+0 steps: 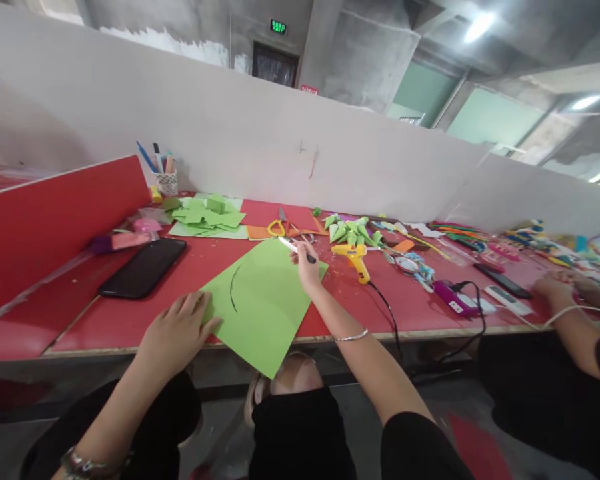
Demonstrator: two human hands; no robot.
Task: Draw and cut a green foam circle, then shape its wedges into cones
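Note:
A sheet of green paper (265, 293) lies turned at an angle on the red table, one corner hanging over the front edge. A curved black line is drawn on its left part. My left hand (180, 327) rests with fingers spread on the sheet's left corner. Gripped in my right hand (307, 265), above the sheet's upper right, is a marker pen (288, 245) with a white barrel and a dark end. Just beyond the sheet are yellow-handled scissors (277, 229). To the right of my right hand lies a yellow glue gun (354, 260).
Cut green paper pieces (207, 215) are piled at the back left, near a pen cup (167, 182). A black phone (144, 268) lies left. Folded green cones (351, 230) sit behind the glue gun. A purple power strip (455, 298) and another person's hands (555, 287) are at right.

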